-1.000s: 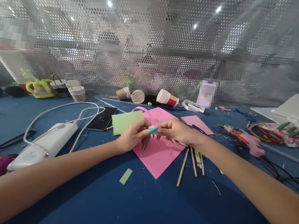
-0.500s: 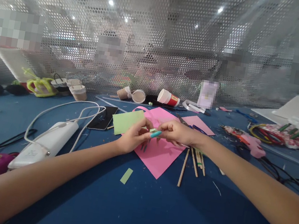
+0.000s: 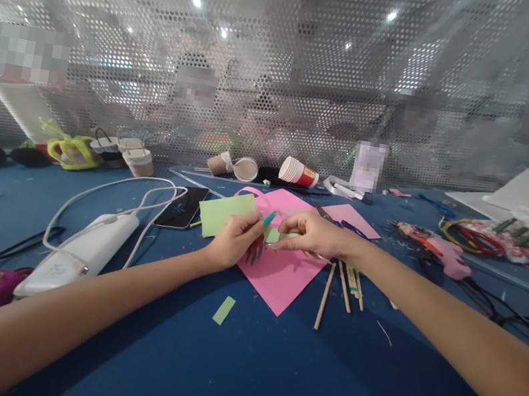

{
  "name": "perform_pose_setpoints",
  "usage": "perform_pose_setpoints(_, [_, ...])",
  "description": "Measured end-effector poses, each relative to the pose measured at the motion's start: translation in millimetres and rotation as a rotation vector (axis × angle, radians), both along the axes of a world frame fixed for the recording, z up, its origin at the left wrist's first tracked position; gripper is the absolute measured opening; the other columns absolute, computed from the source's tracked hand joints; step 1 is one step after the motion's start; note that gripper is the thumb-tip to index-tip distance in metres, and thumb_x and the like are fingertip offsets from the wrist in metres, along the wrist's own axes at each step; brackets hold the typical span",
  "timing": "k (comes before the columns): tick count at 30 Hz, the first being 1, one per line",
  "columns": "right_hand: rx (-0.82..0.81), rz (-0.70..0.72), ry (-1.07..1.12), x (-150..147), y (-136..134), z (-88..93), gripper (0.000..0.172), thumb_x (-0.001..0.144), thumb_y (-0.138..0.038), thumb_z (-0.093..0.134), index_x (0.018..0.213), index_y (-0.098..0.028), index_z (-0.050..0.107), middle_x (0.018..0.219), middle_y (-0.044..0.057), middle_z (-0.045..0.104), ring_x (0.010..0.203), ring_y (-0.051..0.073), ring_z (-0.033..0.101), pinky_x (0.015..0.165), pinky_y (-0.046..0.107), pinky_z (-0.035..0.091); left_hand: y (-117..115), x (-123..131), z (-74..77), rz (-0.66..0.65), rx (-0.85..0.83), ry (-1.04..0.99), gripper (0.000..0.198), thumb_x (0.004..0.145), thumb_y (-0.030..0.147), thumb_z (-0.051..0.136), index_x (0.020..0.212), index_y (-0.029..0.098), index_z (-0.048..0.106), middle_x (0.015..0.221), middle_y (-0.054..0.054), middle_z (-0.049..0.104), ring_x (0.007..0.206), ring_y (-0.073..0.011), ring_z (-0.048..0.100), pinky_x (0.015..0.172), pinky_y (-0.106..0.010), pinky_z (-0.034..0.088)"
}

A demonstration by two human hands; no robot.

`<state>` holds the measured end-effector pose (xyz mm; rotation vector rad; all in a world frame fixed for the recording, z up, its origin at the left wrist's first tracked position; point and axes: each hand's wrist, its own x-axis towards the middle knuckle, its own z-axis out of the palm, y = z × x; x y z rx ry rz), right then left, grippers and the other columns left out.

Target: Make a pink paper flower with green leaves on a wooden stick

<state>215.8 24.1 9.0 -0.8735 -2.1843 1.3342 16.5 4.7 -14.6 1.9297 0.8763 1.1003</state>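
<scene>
Paper piece [image 3: 273, 234], small and light green, pinched in right hand [image 3: 316, 234] over pink sheet [image 3: 278, 281], with left hand [image 3: 234, 240] at its other end.
Left fingers curled, thumb raised; impossible to tell whether gripping. Some cutting apparently done, judging by loose green strip [image 3: 224, 311] on near side of blue tabletop [image 3: 233, 382]; larger green sheet [image 3: 218, 216] beyond left hand, seemingly available. Handling of small piece seemingly unfinished, with amount left unclear. Widest room for moving on near side, around loose strip; front table edge out of view. Tighter elsewhere: wooden sticks [image 3: 324, 296] just below right wrist, smartphone [image 3: 181, 210] left of green sheet, perforated screen [image 3: 280, 106] behind.
</scene>
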Motion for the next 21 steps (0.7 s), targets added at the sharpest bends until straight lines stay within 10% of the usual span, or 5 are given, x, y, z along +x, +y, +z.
perform_pose_setpoints(21, [-0.036,-0.014,-0.015,-3.1,-0.5,-1.6,0.027,0.064,-0.035,0.077,0.069,-0.013,0.061,0.048,-0.009,0.044,0.036,0.002,0.028,0.036,0.019,0.017,2.9,2.2,-0.1,-0.205,-0.277,0.089,0.046,0.078,0.057,0.057,0.061,0.015,0.051,0.043,0.004,0.053,0.033,-0.0059,0.046,0.034,-0.018,0.036])
